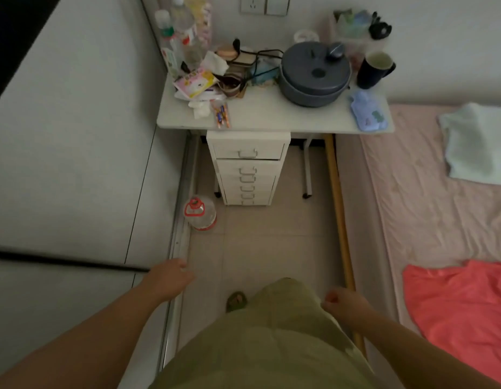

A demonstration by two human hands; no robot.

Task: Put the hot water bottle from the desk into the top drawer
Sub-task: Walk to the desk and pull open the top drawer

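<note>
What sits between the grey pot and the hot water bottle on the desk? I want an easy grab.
Nothing: the head view shows bare desk between the grey pot and the hot water bottle.

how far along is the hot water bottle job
Nothing looks done yet. The blue hot water bottle still lies at the desk's right front corner, and the top drawer looks shut or barely ajar. Nothing is in hand: left hand and right hand are empty, short of the desk. Left: grab it, open the drawer, drop it in.
</note>
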